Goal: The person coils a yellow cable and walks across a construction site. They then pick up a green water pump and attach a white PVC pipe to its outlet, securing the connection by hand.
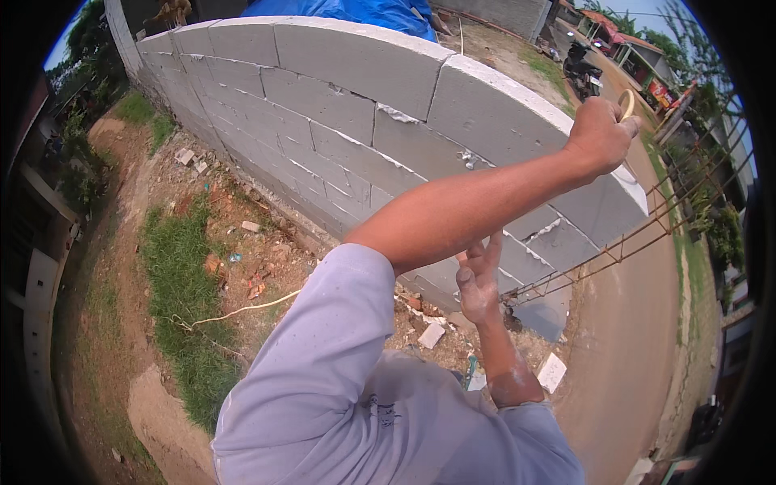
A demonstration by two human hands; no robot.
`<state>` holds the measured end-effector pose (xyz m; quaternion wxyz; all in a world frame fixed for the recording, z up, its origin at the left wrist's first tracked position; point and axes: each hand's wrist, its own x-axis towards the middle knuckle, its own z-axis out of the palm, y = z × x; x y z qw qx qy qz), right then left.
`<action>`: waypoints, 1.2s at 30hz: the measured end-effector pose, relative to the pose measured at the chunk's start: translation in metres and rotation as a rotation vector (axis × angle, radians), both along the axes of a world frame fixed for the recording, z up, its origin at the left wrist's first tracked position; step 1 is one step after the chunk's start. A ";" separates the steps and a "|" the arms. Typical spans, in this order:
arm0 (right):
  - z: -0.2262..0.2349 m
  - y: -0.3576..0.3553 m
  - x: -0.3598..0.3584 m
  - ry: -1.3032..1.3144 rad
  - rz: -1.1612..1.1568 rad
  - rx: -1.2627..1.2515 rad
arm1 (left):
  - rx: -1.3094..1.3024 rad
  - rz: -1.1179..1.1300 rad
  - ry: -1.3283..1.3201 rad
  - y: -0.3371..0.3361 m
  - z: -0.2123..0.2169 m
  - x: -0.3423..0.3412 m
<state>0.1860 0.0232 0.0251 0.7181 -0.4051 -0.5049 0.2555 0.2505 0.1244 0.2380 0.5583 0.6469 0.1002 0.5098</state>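
Left to right. Pale cord on the ground by the grass: thin, slack, probably light and pliable; a pinch anywhere along its length should do.

Block wall, grey with white joints: looks stiff and heavy as a whole; block corners may chip, so a flat palm seems safer than a hooked grip on an edge.

Right hand: in front of the lower wall, fingers raised, partly hidden behind the left forearm. Cannot tell whether it grips anything or touches the blocks.

Left hand: closed in a fist over the wall's top edge, toward its right end, grasping 1 pale yellow loop. Loop protrudes above the knuckles; material unclear. Judged light, with little slip risk; best hold is the section inside the fist, leaving the free curve alone.

Far right: rusty rebar lattice, likely rigid and rough; just beside the wall's end.
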 end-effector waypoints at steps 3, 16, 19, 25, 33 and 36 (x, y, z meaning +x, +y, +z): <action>0.041 0.018 -0.012 0.425 0.189 0.000 | -0.135 -0.033 -0.135 0.039 0.037 0.020; 0.309 0.223 0.474 -0.031 0.206 -0.289 | 0.062 0.006 0.664 -0.035 -0.269 -0.163; 0.299 0.250 0.537 -0.336 -0.124 -0.682 | -0.132 0.483 0.804 -0.066 -0.376 -0.234; 0.268 0.255 0.568 -0.056 0.190 -0.946 | -0.106 0.813 0.603 -0.129 -0.417 -0.304; 0.137 0.043 0.113 -0.907 0.197 0.093 | 0.156 0.946 0.426 -0.129 -0.283 -0.261; 0.105 0.019 0.028 -1.547 0.636 0.119 | 0.264 0.792 0.516 -0.135 -0.252 -0.210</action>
